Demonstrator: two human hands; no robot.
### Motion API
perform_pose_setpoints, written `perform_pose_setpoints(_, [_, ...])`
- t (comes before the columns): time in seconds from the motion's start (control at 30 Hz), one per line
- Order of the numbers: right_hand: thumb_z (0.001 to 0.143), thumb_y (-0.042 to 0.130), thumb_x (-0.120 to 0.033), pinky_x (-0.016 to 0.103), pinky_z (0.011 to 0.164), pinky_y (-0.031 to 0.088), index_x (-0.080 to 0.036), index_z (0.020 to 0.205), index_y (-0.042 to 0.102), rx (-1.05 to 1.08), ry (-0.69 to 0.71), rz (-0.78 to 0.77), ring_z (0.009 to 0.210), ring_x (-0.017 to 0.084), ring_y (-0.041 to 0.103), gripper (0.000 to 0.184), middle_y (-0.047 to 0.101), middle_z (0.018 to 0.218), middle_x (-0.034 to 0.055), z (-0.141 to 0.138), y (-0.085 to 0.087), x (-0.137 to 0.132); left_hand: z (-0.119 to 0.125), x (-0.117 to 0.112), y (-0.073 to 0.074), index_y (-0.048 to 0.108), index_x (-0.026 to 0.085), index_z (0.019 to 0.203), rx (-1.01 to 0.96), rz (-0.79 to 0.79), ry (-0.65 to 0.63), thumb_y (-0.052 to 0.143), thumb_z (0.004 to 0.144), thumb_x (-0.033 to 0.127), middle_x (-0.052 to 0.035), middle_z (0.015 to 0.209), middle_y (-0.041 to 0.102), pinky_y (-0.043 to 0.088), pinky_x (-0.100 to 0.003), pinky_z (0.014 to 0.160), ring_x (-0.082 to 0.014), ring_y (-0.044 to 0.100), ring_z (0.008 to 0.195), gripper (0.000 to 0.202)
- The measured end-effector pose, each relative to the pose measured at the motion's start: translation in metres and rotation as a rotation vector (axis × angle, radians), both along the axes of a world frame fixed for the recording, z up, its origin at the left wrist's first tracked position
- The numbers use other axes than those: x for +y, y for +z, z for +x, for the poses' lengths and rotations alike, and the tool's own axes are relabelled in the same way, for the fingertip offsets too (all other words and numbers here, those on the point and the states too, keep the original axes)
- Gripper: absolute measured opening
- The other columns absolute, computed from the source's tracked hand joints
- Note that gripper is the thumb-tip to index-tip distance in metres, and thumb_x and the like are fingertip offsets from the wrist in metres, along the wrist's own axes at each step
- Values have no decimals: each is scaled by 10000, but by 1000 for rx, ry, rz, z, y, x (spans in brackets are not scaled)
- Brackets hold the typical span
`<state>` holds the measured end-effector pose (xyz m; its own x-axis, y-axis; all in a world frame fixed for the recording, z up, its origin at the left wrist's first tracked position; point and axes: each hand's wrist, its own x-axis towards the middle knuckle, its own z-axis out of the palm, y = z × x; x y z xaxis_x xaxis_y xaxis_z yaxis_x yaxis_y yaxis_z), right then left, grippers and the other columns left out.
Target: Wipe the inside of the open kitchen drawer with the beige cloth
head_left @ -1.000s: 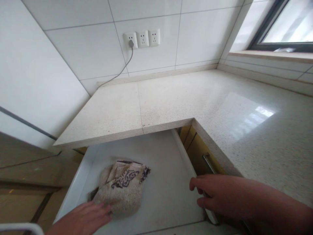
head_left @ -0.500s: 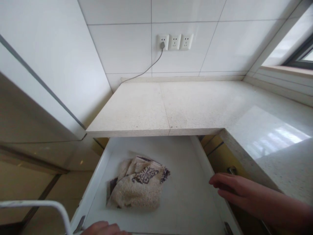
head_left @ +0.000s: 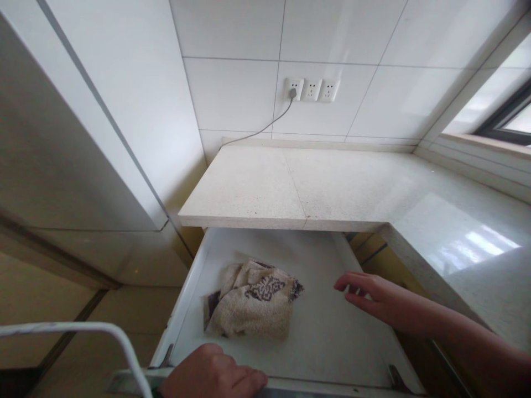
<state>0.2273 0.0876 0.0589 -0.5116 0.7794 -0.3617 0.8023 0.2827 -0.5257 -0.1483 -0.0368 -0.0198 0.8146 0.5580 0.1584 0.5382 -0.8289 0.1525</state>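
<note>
A white drawer stands pulled out under the counter. Inside it, left of the middle, lies a crumpled beige towel with a dark brown pattern and a fringed end. My left hand is closed over the drawer's front edge, near its left corner, with the fingertips partly hidden. Over the right side of the drawer hovers my right hand, empty, its fingers loosely bent and apart. It points toward the towel without touching it.
A pale stone counter overhangs the drawer and turns along the right side. Wall sockets hold one plug with a grey cord. A tall white cabinet stands at left. A white bent tube crosses the lower left.
My right hand has moved left, from the drawer's right side wall to over its inside. More of my left hand shows at the front edge. The view has shifted slightly.
</note>
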Motion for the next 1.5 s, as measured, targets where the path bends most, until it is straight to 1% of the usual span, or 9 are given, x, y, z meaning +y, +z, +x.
perform_pose_setpoints(0.17, [959, 460, -408, 364, 922, 476, -180, 1242, 587, 107, 155, 76, 1046, 216, 613, 385, 644, 1169, 117, -70, -17, 22, 2, 3, 8, 571, 271, 1117, -21, -67, 6, 703, 820, 257, 89, 791, 730, 355, -320, 454, -162, 669, 578, 325])
perform_pose_setpoints(0.27, [889, 584, -479, 445, 1108, 337, -189, 1418, 456, 151, 270, 221, 1354, 279, 408, 617, 457, 1463, 164, -124, -37, 35, 5, 2, 10, 592, 285, 1109, -22, -153, 20, 690, 830, 269, 79, 859, 750, 427, -285, 507, -163, 712, 675, 297])
perform_pose_setpoints(0.37, [750, 685, -645, 611, 1121, 233, -281, 1535, 295, 54, 407, 246, 1457, 405, 204, 949, 196, 1623, 172, -175, -61, 38, 8, 0, 7, 612, 312, 1116, -14, -220, 57, 662, 864, 319, 70, 886, 758, 462, -263, 544, -169, 727, 722, 257])
perform_pose_setpoints(0.5, [678, 704, -696, 710, 1097, 140, -348, 1514, 337, -18, 650, 280, 1454, 448, 176, 976, 178, 1641, 127, -215, -95, 26, 8, 0, 14, 620, 334, 1159, 38, -332, 107, 697, 824, 331, 53, 985, 755, 517, -256, 681, -193, 730, 859, 343])
perform_pose_setpoints(0.73, [725, 594, -756, 690, 1087, 214, -315, 1494, 374, -68, 455, 401, 1434, 410, 249, 913, 261, 1612, 134, -195, -118, 20, 5, -5, 47, 584, 381, 1227, 56, -553, 204, 677, 781, 265, 72, 1158, 711, 501, -334, 915, -225, 668, 1071, 471])
perform_pose_setpoints(0.97, [649, 568, -853, 748, 965, 313, -383, 1508, 330, -292, 182, 261, 1427, 494, 193, 1008, 217, 1627, 123, -155, -111, 41, 4, -12, 43, 590, 393, 1196, -2, -489, 230, 675, 800, 324, 83, 1121, 713, 497, -342, 889, -216, 666, 1041, 411])
perform_pose_setpoints(1.1, [637, 625, -799, 768, 996, 260, -423, 1531, 243, -329, 191, 150, 1462, 482, 92, 1043, 105, 1658, 75, -147, -111, 49, 4, -12, 44, 591, 384, 1182, 0, -430, 220, 640, 847, 371, 75, 1095, 720, 506, -349, 857, -217, 674, 1003, 340])
perform_pose_setpoints(1.23, [631, 694, -721, 727, 1040, 244, -352, 1565, 182, -382, 218, 95, 1457, 516, 51, 1128, 44, 1656, 140, -152, -117, 50, 4, -13, 47, 593, 372, 1175, 8, -382, 209, 633, 860, 401, 61, 1087, 723, 509, -344, 840, -221, 677, 999, 319])
perform_pose_setpoints(1.5, [681, 766, -441, 607, 1082, 292, -267, 1523, 326, -361, 359, 221, 1398, 434, 333, 966, 333, 1551, 199, -159, -117, 45, 13, -8, 42, 623, 336, 1150, 51, -291, 219, 592, 887, 462, 17, 1022, 733, 507, -335, 782, -237, 687, 957, 293])
